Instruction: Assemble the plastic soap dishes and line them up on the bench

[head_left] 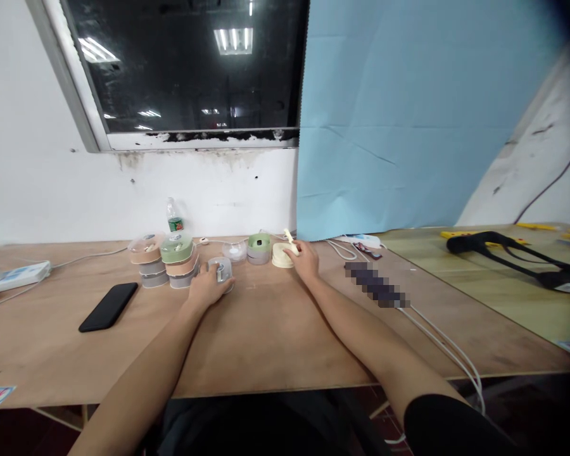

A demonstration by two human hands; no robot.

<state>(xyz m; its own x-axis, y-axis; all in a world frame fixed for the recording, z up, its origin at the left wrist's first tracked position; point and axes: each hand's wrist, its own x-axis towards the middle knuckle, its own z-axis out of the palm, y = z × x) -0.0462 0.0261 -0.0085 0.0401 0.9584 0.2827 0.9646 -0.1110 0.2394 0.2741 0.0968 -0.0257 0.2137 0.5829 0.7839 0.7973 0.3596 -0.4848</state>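
Clear round plastic container (222,272) with a grey part inside sat on the bare plywood table (266,335), toward its far edge and about midway along it. The left hand (208,286) lay over this container from the near side, fingers curled around its wall and clamped on it. Just to the right, the right hand (306,259) pinched a small cream plastic piece (290,241) between thumb and fingertips, holding it tilted above a cream round plastic disc (280,256) that rested on the table just beside the knuckles.

Left of the held container stood two stacks of round lidded tubs: a peach-topped stack (145,258) and a green-topped stack (178,258), touching each other. Behind them, near the far edge, a small clear water bottle with a green label (173,216) stood upright. Between the hands, farther back, were a low clear tub (234,251) and a green-and-grey round tub (259,248).

A black smartphone (108,306) lay flat toward the left side of the table, well apart from the hands. A white power strip (23,273) sat near the left edge. White cables (449,345) ran along the right side to the near edge.
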